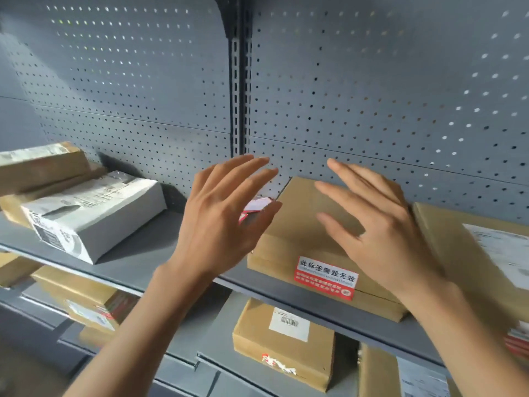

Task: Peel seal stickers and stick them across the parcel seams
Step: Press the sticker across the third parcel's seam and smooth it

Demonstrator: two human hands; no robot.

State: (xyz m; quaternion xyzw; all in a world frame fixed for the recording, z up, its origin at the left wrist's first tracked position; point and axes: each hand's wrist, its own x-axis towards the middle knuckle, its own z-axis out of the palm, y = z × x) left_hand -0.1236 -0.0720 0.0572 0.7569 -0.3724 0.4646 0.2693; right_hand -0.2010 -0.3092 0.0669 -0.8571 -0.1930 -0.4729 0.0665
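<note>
On the grey shelf, near its front edge, sits our parcel, one seal sticker already bridging its seam; left hand and right hand spread empty, ready to seize it.

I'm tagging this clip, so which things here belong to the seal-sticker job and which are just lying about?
Job: brown box, red seal sticker on its front, stickers behind the left hand, right hand.
Lying about: white parcel, lower-shelf box, pegboard.
</note>
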